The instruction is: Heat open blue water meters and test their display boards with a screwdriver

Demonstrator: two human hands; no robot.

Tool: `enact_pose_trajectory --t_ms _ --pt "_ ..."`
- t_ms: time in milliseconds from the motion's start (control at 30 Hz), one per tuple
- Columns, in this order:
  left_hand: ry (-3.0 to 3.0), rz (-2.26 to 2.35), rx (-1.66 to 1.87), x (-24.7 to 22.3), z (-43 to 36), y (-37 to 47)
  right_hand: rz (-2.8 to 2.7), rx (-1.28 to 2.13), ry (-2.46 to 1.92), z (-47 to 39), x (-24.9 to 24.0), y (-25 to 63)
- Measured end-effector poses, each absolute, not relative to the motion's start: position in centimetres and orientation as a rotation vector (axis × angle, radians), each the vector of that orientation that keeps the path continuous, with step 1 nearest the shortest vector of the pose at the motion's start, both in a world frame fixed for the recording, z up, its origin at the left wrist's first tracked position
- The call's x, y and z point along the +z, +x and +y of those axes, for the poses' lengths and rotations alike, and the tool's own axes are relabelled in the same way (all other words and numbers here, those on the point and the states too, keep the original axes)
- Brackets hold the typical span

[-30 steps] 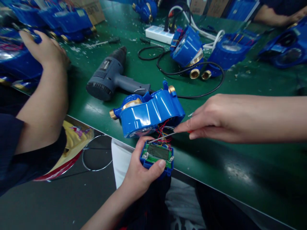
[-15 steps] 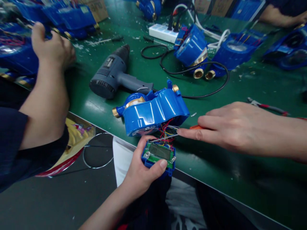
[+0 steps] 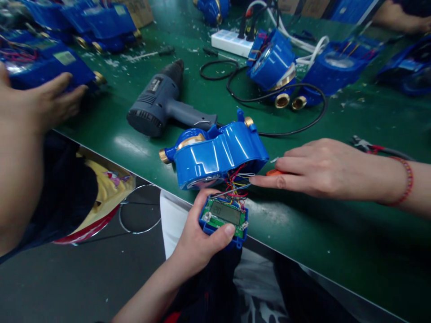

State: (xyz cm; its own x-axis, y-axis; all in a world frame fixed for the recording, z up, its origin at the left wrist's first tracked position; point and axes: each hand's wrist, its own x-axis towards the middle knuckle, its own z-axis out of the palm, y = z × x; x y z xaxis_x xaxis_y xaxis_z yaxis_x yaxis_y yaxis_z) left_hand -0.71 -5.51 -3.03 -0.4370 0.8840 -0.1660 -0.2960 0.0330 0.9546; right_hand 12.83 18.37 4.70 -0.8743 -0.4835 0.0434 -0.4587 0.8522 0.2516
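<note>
Lower centre of frame: left hand (image 3: 197, 233) pinches the circuit board (image 3: 218, 220), thumb flat on its lower right, fingers curled round the left side. Board sits in a blue frame, face up, with 1 grey display window.

Centre right: right hand (image 3: 321, 168) holds the orange-handled tool (image 3: 275, 172), forefinger laid out along it, other fingers folded. Thin metal shaft runs left to the upper left corner of the board; contact at the tip cannot be told. Red band (image 3: 406, 179) on the right wrist.

Wires (image 3: 232, 183), mostly red and yellow, join the board to the blue meter body (image 3: 215, 157), tilted on the green table (image 3: 296, 264) at mid-frame. 1 brass end shows at its left, 1 at its upper right.

Left edge: a co-worker's hand (image 3: 33, 107), fingers spread, beside a blue meter (image 3: 63, 63); touch unclear.

Right of centre: pliers (image 3: 362, 144), behind the right hand. Left of centre: grey heat gun (image 3: 158, 101) on its side.

Upper right: 2 blue meters (image 3: 274, 60), side by side. Behind them, white power strip (image 3: 230, 43).
</note>
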Motion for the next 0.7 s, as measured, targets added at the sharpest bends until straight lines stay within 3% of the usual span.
enact_pose_trajectory --t_ms 400,700 --pt "0.669 1.346 1.581 -3.1 -5.7 -0.7 -2.943 -0.225 0.755 19.3 4.4 12.5" --pt "0.675 1.335 1.574 -3.2 -5.9 -0.6 -3.024 0.235 0.644 19.2 3.2 12.6"
